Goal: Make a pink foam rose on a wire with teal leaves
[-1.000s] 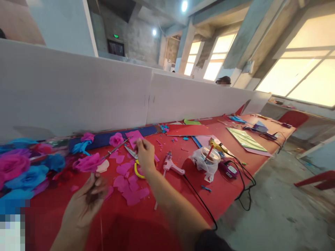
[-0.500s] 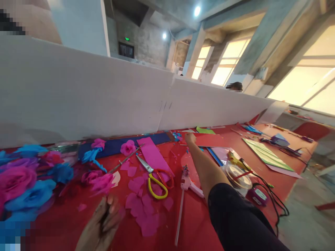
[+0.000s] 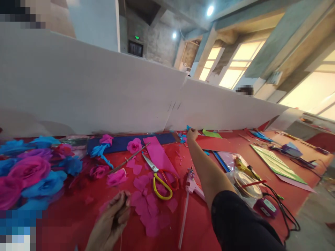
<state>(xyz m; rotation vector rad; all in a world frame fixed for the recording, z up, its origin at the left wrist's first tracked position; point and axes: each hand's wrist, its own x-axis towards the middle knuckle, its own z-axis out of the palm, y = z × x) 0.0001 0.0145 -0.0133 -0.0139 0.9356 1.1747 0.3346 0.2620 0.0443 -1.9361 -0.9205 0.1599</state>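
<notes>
My right hand is stretched far out to the foot of the white partition, its fingers pinched at a small blue paper scrap. More blue and pink scraps lie just left of it. Close to me, my left hand hovers above the red table with fingertips pressed together; what they hold, if anything, I cannot make out. Beyond it lies a pink paper flower. To its right are loose magenta paper petals, scissors with yellow and red handles, and a magenta paper strip.
Pink and blue paper flowers crowd the left side. A glue gun with a glue stick lies below my right forearm. Further right are a clear round tub, a purple power socket with black cable, and green-striped sheets.
My right hand has risen slightly toward the partition, with a blue scrap now showing at its fingertips. My left hand has shifted right and its fingers have closed together. The view has swung left.
</notes>
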